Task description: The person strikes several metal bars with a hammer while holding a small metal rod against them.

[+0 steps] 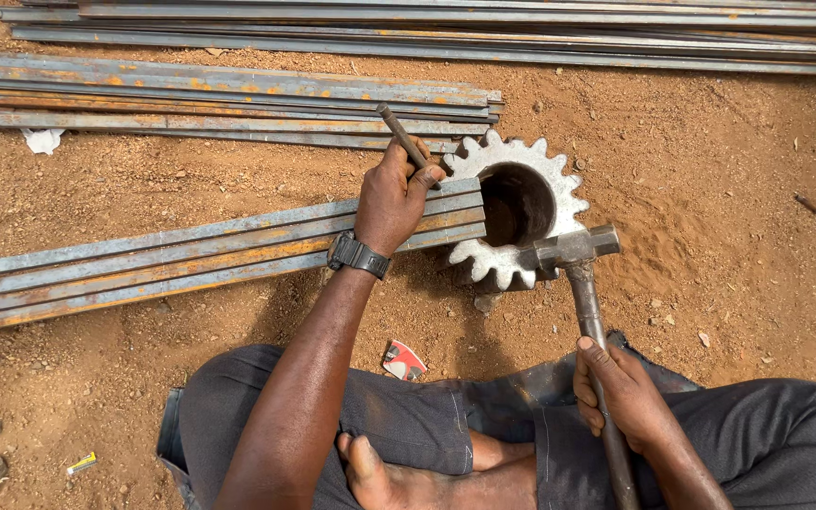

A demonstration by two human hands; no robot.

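- Fingers of my left hand are wrapped tight round a dark steel punch rod, tip pressed onto the rusty flat steel bars so it won't skip.
- Bar ends rest on a big grey toothed gear wheel sunk in red dirt, a makeshift anvil.
- Right hand fists low round the steel-handled hammer, head hovering near the gear.

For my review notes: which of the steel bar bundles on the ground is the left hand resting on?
The nearest bundle, lying at a slant with its end against the toothed gear. The left hand rests on that end; the other bundles lie farther back.
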